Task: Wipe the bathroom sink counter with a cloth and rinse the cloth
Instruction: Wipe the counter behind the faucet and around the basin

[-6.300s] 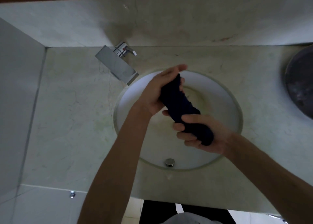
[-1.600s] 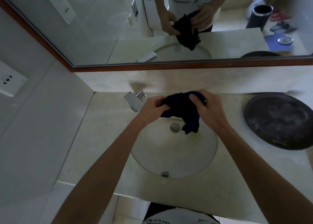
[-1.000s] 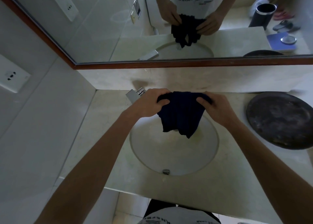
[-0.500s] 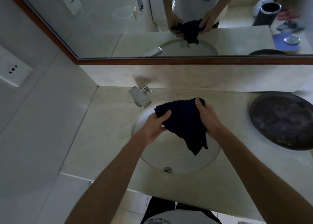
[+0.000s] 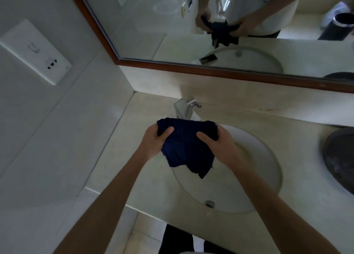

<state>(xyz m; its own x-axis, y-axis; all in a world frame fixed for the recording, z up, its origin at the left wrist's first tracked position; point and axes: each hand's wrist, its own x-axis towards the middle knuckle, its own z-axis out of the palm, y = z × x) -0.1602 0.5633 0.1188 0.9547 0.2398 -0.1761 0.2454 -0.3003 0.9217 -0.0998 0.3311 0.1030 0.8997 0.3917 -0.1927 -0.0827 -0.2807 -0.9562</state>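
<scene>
The left hand (image 5: 153,140) and right hand (image 5: 220,146) each grip a top corner of the dark cloth (image 5: 186,146), which hangs spread above the left rim of the sink (image 5: 264,169). It looks like the cloth is being opened out, ready for wiping or for the tap (image 5: 183,109). The next move calls for lowering it flat. The counter (image 5: 145,117) is hemmed by the wall on the left; a dark round tray (image 5: 341,157) crowds the right.
</scene>
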